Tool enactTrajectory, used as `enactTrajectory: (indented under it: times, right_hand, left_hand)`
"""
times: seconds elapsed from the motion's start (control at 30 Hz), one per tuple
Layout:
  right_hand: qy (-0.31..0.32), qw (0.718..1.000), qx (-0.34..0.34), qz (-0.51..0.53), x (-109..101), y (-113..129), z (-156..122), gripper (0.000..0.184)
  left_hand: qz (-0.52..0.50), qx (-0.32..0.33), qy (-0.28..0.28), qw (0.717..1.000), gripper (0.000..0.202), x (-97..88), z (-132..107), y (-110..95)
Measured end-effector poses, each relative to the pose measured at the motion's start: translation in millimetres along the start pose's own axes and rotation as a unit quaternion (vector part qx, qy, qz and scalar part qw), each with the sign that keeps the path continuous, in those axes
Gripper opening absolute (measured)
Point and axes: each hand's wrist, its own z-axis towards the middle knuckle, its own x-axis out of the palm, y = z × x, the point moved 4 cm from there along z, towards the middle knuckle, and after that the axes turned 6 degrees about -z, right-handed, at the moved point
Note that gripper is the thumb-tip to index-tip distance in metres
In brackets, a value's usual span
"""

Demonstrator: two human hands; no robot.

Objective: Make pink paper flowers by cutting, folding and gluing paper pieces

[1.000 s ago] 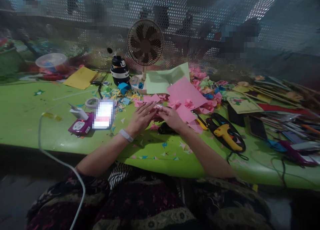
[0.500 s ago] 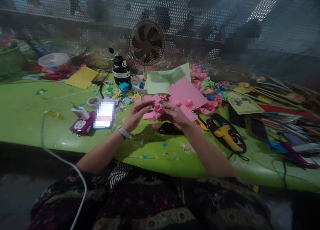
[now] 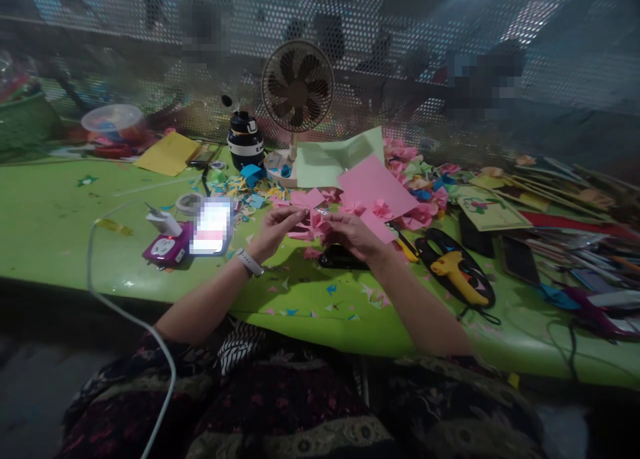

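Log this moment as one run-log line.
left hand: pinches pink folded paper | right hand: pinches same paper | where: over green table | nearby: glue gun, phone

The table (image 3: 60,246) is smooth and green with a soft gloss, catching light along its near edge. The small folded paper (image 3: 313,224) in the middle is matt pink. The pink sheet (image 3: 375,182) behind it and the yellow sheet (image 3: 167,154) far left are matt too (plain craft paper, creased in places). The fan (image 3: 297,86) looks like beige plastic. The glue gun (image 3: 457,272) at right is shiny yellow plastic, and the bowl (image 3: 113,118) far left is clear plastic. The cable (image 3: 125,319) is smooth and white. The cloth (image 3: 280,406) nearest is matt, patterned fabric.
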Motion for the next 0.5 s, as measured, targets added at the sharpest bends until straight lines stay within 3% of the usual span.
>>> enactTrajectory:
  times: [0.5]
  right_hand:
    - [0.005, 0.999, 0.004, -0.033, -0.3, -2.3, -0.4, 0.016]
  left_hand:
    - [-0.002, -0.008, -0.001, 1.000, 0.036, -4.0, 1.3, 4.4]
